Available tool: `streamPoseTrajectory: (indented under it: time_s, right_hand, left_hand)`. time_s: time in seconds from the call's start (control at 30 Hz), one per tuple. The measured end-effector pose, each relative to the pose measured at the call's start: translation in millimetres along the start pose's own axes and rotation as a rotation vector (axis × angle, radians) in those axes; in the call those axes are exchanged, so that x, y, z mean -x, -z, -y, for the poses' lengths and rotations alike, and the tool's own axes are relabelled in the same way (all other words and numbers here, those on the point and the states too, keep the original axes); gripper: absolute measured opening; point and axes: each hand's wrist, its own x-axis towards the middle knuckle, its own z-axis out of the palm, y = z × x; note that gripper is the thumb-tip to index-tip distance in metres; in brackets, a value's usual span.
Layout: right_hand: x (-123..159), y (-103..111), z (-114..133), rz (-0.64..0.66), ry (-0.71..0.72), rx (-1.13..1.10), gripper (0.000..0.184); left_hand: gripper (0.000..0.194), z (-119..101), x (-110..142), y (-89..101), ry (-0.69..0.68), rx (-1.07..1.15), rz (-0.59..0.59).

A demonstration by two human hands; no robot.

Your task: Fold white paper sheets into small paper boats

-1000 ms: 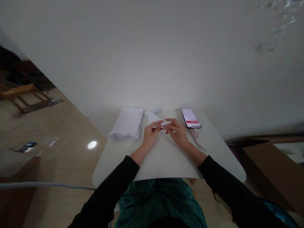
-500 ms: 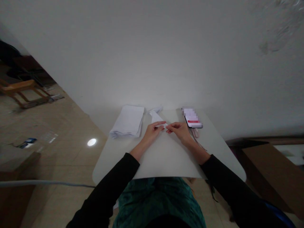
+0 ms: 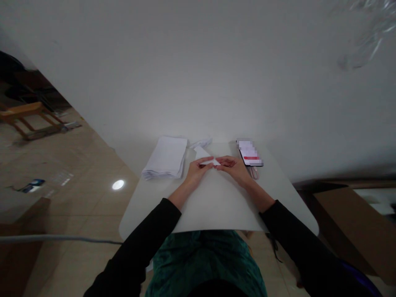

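Between my hands is a folded piece of white paper (image 3: 201, 153), with a pointed flap rising to the upper left and a small tip at the right. My left hand (image 3: 198, 168) pinches its lower left part between thumb and fingers. The fingers of my right hand (image 3: 231, 166) are closed at the right tip, thumb below and fingertips above. My fingers hide part of the folds. Just behind lies another thin white paper piece (image 3: 202, 143), close to the wall.
A thick stack of white paper (image 3: 166, 156) lies left on the white table (image 3: 213, 210). At the right is a phone (image 3: 251, 153) with a pink strap (image 3: 254, 172). The wall (image 3: 198, 82) rises behind the table. A cardboard box (image 3: 355, 227) stands right; a wooden stool (image 3: 27, 113) is far left.
My right fingers have shifted slightly and spread along the paper's right tip, which now shows more between my hands. My left hand keeps its pinch. The camera view has moved a little.
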Motion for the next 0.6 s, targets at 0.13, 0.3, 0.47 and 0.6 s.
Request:
streamPoseTrajectory:
  time_s: [0.13, 0.3, 0.47, 0.6]
  right_hand:
    - [0, 0, -2, -0.010, 0.035, 0.057, 0.042]
    - [2, -4, 0, -0.005, 0.091, 0.050, 0.041]
    - [3, -7, 1, 0.020, 0.109, 0.019, 0.045]
    - [4, -12, 0, -0.014, 0.053, 0.018, 0.043]
  left_hand:
    - [0.048, -1, 2, -1.5, -0.016, -0.001, -0.025]
    - [0.045, -4, 3, -3.7, -0.061, -0.040, -0.042]
    - [0.040, -5, 2, -3.2, -0.143, -0.134, -0.032]
    - [0.032, -5, 2, -3.2, -0.234, -0.225, -0.005]
